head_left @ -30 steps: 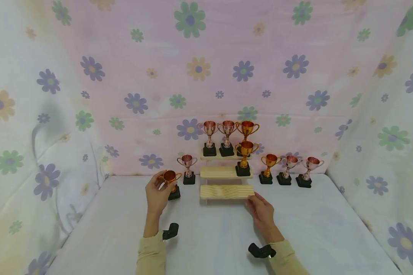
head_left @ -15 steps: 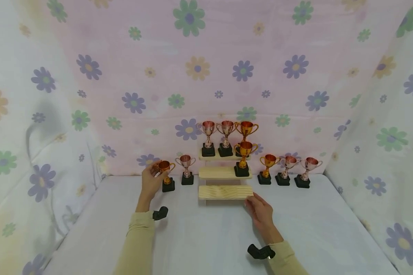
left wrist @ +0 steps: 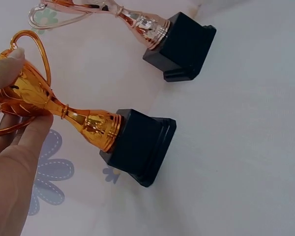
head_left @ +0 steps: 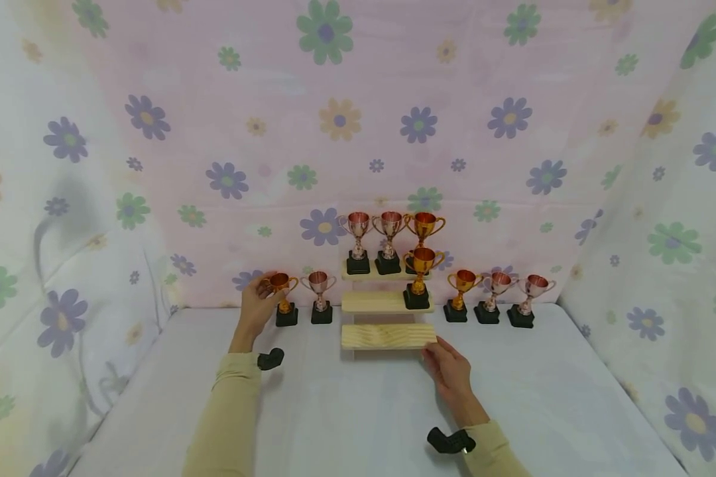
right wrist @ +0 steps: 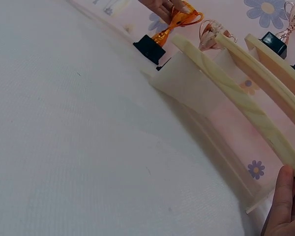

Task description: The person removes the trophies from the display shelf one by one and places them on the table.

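My left hand [head_left: 255, 308] holds a gold trophy cup [left wrist: 81, 120] by its bowl, thumb on one side and fingers behind. That trophy is upright, its black base at or just above the table; contact cannot be made out. Close to its right stands a rose-gold trophy [head_left: 319, 288]. My right hand [head_left: 450, 374] grips the right end of the lowest step of a three-step wooden display stand [head_left: 388, 336]. On the top step stand two rose-gold trophies [head_left: 358, 242] and a gold one [head_left: 425, 225]. Another gold trophy [head_left: 418, 278] occupies the middle step's right end.
Right of the stand, a gold trophy [head_left: 462, 295] and two rose-gold trophies [head_left: 495, 297] stand in a row on the white-covered table [head_left: 346, 417]. Flowered cloth [head_left: 262, 132] rises behind and at both sides.
My left hand has carried the gold trophy back and slightly left, into line with the rose-gold one. My right hand keeps its grip on the stand. The head view has shifted slightly.
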Tool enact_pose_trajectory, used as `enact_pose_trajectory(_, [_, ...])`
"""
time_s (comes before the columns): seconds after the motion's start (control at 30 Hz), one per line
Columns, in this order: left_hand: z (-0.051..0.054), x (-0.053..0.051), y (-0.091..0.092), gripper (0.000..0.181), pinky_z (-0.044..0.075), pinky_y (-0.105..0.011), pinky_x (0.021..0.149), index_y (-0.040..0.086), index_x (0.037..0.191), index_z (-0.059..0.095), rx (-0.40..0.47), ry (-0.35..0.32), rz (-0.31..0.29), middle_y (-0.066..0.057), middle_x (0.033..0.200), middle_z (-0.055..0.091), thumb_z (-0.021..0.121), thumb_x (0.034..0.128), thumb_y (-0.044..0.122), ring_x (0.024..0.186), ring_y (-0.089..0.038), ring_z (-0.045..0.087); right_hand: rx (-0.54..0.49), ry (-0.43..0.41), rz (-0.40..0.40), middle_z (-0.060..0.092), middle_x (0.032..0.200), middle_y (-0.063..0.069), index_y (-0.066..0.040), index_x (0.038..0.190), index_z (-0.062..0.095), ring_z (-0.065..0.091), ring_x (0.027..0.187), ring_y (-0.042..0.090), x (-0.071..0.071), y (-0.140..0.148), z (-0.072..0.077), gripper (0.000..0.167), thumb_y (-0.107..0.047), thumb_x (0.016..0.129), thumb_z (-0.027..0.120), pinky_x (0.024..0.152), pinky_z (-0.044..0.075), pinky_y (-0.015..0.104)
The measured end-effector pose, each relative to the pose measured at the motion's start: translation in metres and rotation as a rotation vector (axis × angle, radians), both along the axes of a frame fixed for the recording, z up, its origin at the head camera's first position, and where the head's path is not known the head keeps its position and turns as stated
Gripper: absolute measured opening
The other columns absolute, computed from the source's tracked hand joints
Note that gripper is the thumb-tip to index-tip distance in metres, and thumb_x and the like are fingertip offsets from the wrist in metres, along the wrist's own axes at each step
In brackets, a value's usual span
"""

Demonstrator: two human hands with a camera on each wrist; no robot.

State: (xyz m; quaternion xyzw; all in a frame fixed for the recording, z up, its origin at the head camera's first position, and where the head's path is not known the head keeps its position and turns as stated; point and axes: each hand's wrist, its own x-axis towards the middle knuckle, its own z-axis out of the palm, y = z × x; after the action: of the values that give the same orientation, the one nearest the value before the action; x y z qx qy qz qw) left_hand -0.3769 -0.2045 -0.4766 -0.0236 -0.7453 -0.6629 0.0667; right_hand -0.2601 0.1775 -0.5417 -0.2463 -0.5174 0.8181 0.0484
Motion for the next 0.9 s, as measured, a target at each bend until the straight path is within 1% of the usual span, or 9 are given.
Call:
enact_pose_trajectory(0.07, [-0.008,-0.005,-0.002,0.058,0.048,-0.004,0.083,0.0,0.148,0.045,0.005,0.005,0.007,-0.023,0.143,0.05,0.07,0.0952,0.003,0.128,-0.031,0.05,-0.003,0.0,-0.001,0.053,0.141,0.022,0.006,0.148,0.044,0.068,0.093,0.006,0.001,0.0,-0.001,0.055,-0.005,0.098,0.062,0.089,0.058,0.021])
enact_pose_trajectory(0.17, [-0.012,-0.005,-0.002,0.058,0.049,-0.006,0.086,0.002,0.147,0.046,0.002,0.013,0.009,-0.022,0.142,0.051,0.071,0.0951,0.006,0.128,-0.03,0.051,-0.007,-0.004,-0.004,0.053,0.14,0.021,0.006,0.148,0.044,0.068,0.093,0.007,0.001,0.001,-0.002,0.055,-0.005,0.098,0.062,0.089,0.058,0.021])
enact_pose_trajectory(0.43, [-0.012,-0.002,-0.004,0.059,0.048,-0.01,0.095,0.004,0.148,0.045,0.003,-0.01,0.005,-0.02,0.143,0.05,0.071,0.0952,0.007,0.132,-0.029,0.049,-0.01,-0.006,-0.01,0.051,0.145,0.022,0.005,0.148,0.045,0.067,0.097,0.009,0.001,0.0,-0.004,0.053,-0.005,0.098,0.062,0.088,0.058,0.021])
enact_pose_trajectory(0.5, [-0.011,-0.002,-0.005,0.059,0.048,-0.016,0.102,0.005,0.148,0.046,-0.005,-0.023,0.009,-0.02,0.144,0.051,0.071,0.0948,0.006,0.133,-0.03,0.048,-0.008,-0.006,-0.012,0.051,0.145,0.023,0.005,0.147,0.046,0.067,0.097,0.009,0.0,-0.001,-0.003,0.053,-0.006,0.097,0.062,0.088,0.058,0.02])
enact_pose_trajectory(0.6, [-0.01,-0.002,-0.007,0.061,0.044,-0.029,0.114,0.004,0.15,0.043,-0.014,-0.039,-0.001,-0.021,0.147,0.049,0.07,0.0946,0.003,0.137,-0.031,0.046,0.003,-0.002,-0.011,0.05,0.145,0.023,0.005,0.147,0.046,0.066,0.098,0.009,0.0,-0.002,-0.002,0.054,-0.007,0.098,0.062,0.088,0.058,0.02])
enact_pose_trajectory(0.67, [-0.01,-0.001,-0.009,0.064,0.04,-0.038,0.118,0.004,0.151,0.041,-0.013,-0.043,-0.008,-0.021,0.15,0.047,0.07,0.0938,0.001,0.14,-0.032,0.044,0.001,-0.001,-0.014,0.05,0.146,0.024,0.005,0.148,0.045,0.066,0.098,0.009,0.0,-0.002,-0.001,0.054,-0.007,0.097,0.062,0.088,0.058,0.02])
enact_pose_trajectory(0.73, [-0.011,0.001,-0.012,0.07,0.036,-0.042,0.12,0.005,0.154,0.037,-0.007,-0.042,-0.011,-0.02,0.154,0.044,0.071,0.0929,0.0,0.143,-0.032,0.042,-0.005,0.0,-0.013,0.049,0.146,0.024,0.006,0.148,0.044,0.065,0.1,0.01,0.0,-0.002,0.0,0.055,-0.007,0.098,0.062,0.089,0.058,0.02])
enact_pose_trajectory(0.8, [-0.011,0.004,-0.015,0.077,0.033,-0.044,0.122,0.006,0.157,0.034,-0.003,-0.021,-0.002,-0.02,0.157,0.041,0.074,0.0915,0.001,0.146,-0.033,0.039,-0.01,-0.007,-0.016,0.05,0.146,0.022,0.004,0.148,0.045,0.065,0.1,0.01,0.0,-0.003,0.0,0.054,-0.007,0.098,0.062,0.088,0.058,0.02])
enact_pose_trajectory(0.9, [-0.011,0.014,-0.02,0.079,0.029,-0.047,0.123,0.01,0.158,0.034,-0.007,0.046,0.059,-0.016,0.158,0.041,0.076,0.0914,0.008,0.147,-0.032,0.037,-0.01,-0.007,-0.021,0.05,0.146,0.023,0.004,0.148,0.045,0.065,0.102,0.011,-0.001,-0.003,0.0,0.054,-0.007,0.098,0.062,0.088,0.058,0.02])
